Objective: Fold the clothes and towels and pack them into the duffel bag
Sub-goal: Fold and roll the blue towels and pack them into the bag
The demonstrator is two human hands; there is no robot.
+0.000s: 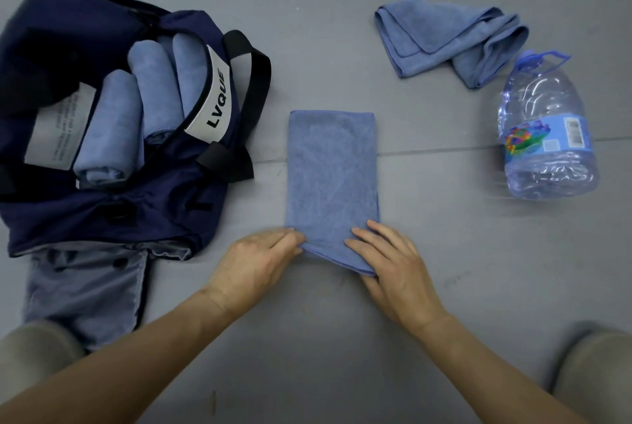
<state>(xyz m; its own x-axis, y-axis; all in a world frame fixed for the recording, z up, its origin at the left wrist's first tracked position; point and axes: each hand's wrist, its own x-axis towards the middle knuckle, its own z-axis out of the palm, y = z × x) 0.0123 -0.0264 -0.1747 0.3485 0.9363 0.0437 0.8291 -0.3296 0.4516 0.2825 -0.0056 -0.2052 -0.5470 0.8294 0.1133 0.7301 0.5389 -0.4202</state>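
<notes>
Pinching the near edge of a folded blue towel (332, 180), both hands work at centre frame. Left hand (254, 264) sits at the towel's 7 o'clock corner, fingers curled onto the cloth edge. Right hand (393, 273) sits at the 5 o'clock corner, fingers spread flat over the fabric, thumb tucked under the hem; the near edge is lifted slightly off the floor (342, 338).

Towel lies as a long rectangle, long axis running 12 to 6, flat on the grey floor.

Navy duffel bag (113, 211) at 9 to 10 o'clock of the towel, mouth open. Three rolled blue towels (150, 88) lie side by side inside, touching one another. White label reading "LVQUE" on the bag's rim; black strap handles (254, 81) drape toward the towel. A grey-blue flap (89, 290) spreads from the bag's near end.

Loose crumpled blue towel (448, 42) at 1 o'clock, well apart from the folded one. Large clear water bottle (547, 129) at 3 o'clock, just beside the loose towel. Knees in pale fabric show at both lower corners.
</notes>
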